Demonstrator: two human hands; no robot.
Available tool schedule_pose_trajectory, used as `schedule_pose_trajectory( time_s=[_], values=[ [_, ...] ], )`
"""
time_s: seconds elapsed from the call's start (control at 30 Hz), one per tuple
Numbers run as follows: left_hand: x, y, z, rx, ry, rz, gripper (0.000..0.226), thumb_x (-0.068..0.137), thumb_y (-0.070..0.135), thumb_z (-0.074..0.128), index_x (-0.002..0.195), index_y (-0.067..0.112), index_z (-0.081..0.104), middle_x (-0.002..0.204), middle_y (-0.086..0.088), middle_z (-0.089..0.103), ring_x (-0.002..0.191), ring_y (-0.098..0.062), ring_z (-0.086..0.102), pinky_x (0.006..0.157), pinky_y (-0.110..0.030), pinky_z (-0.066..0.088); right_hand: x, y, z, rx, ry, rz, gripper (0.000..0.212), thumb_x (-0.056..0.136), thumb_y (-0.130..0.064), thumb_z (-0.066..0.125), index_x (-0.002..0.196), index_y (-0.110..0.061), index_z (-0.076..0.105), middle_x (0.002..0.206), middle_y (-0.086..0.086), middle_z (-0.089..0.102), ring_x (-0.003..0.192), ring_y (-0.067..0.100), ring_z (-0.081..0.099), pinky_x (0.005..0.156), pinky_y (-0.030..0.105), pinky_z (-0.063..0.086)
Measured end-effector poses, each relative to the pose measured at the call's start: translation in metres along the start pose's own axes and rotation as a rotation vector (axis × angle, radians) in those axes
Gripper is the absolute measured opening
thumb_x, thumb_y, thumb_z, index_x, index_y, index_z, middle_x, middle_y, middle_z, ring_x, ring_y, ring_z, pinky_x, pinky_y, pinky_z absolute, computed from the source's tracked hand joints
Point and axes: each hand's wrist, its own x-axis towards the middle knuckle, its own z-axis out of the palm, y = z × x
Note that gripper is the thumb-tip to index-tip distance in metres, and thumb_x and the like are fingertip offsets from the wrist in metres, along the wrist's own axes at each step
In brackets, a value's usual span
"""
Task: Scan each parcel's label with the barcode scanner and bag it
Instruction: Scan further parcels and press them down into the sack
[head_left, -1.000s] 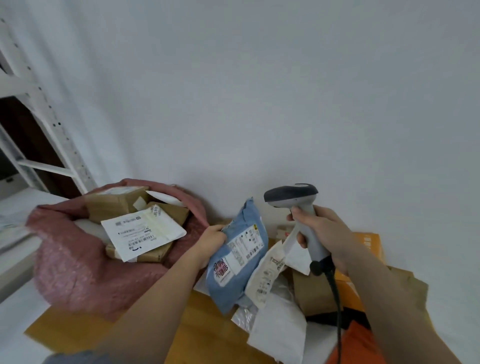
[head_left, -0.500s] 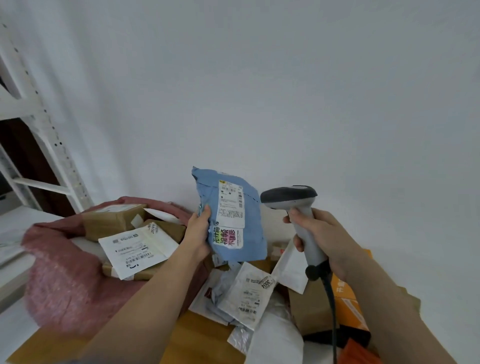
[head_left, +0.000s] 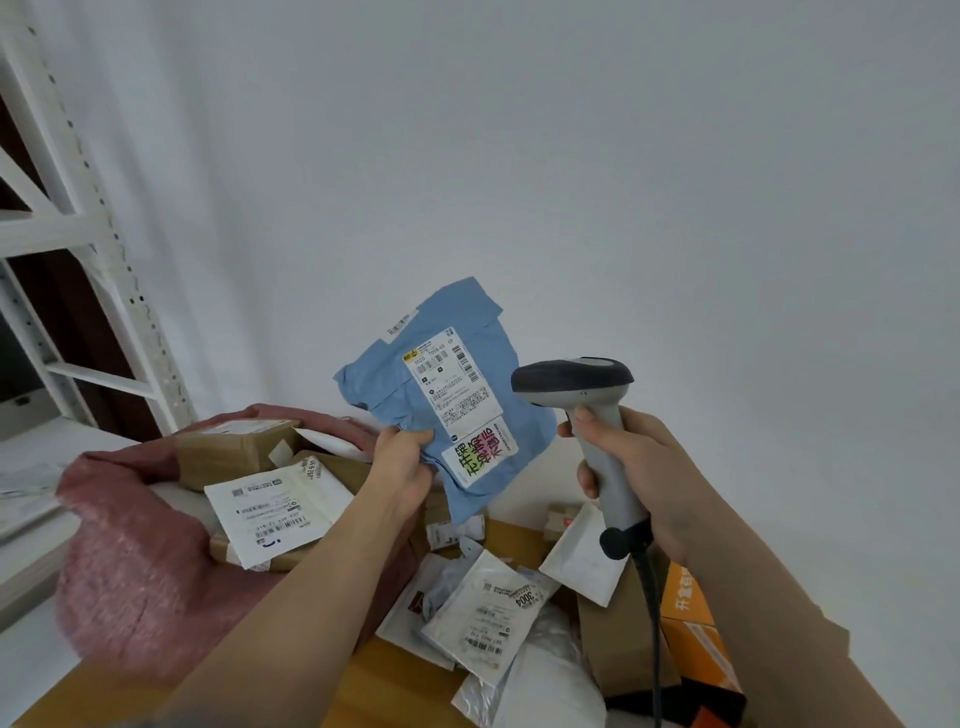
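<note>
- Left hand sits just left of centre frame, thumb and fingers pinching the lower left edge of a blue parcel and holding it up in the air, tilted a bit to the right.
- The parcel's white shipping label faces the camera, barcodes visible along its top and right edge. Below it there's a second sticker with big pink and green characters.
- Right hand, right of centre, is wrapped tight around the grey handle of the barcode scanner. Forefinger lies on the front of the handle just under the head.
- The scanner's dark head sits just to the right of the parcel, level with the label, nose pointing left toward it. Can't tell if they touch, looks like a small gap.
- Its black cable drops from the base of the handle to the bottom edge of the frame.
- Lower left: a pink bag, mouth open, with brown boxes and a white-labelled parcel lying on top inside it.
- Bottom centre: a loose heap of unbagged parcels on a yellowish table top, including a white mailer marked 3004, with an orange box to the lower right.
- White metal shelving runs along the left edge, plain white wall behind everything.
</note>
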Motion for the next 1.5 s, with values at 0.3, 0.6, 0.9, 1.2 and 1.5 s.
schedule_pose_trajectory(
  time_s=[0.3,0.6,0.9,1.2,1.5],
  values=[
    [-0.010,-0.011,0.015,-0.113,-0.101,-0.144,0.038,0.089,-0.016,0.037,0.116,0.003,0.057,0.108,-0.020,0.069,0.099,-0.036,0.066,0.097,-0.054,0.049,0.006,0.012,0.008,0.082,0.236,-0.062,0.021,0.090,-0.029,0.067,0.102,-0.013,0.060,0.059,-0.002,0.057,0.055,0.013,0.050,0.061,0.030,0.045],
    [-0.018,-0.010,0.030,0.100,-0.261,-0.086,0.023,0.100,0.012,0.049,0.120,0.008,0.060,0.100,-0.013,0.074,0.083,-0.027,0.073,0.063,-0.038,0.059,-0.005,0.008,0.000,-0.007,0.109,-0.044,0.027,0.096,-0.037,0.056,0.102,-0.012,0.059,0.069,0.009,0.060,0.058,0.014,0.054,0.063,0.031,0.046],
    [-0.005,-0.016,0.013,0.128,-0.141,-0.040,0.031,0.101,0.017,0.047,0.129,0.008,0.056,0.118,-0.016,0.068,0.104,-0.034,0.066,0.073,-0.044,0.060,-0.018,-0.002,-0.005,0.014,0.048,-0.041,0.024,0.095,-0.031,0.057,0.102,-0.009,0.062,0.083,0.005,0.061,0.054,0.013,0.053,0.058,0.031,0.047],
    [0.004,-0.015,-0.002,0.138,-0.063,-0.013,0.026,0.101,0.016,0.047,0.123,0.007,0.058,0.117,-0.017,0.068,0.104,-0.035,0.065,0.091,-0.055,0.051,-0.025,-0.007,-0.006,-0.011,0.044,-0.047,0.028,0.094,-0.033,0.056,0.101,-0.007,0.060,0.085,0.006,0.061,0.053,0.012,0.053,0.058,0.029,0.046],
    [0.006,-0.015,-0.020,0.191,0.057,0.015,0.027,0.101,0.014,0.049,0.125,0.006,0.057,0.117,-0.017,0.068,0.105,-0.035,0.065,0.085,-0.047,0.055,-0.024,-0.006,-0.009,-0.056,0.027,-0.030,0.025,0.094,-0.031,0.056,0.100,-0.007,0.060,0.083,0.008,0.059,0.054,0.013,0.053,0.057,0.027,0.046]
  ],
)
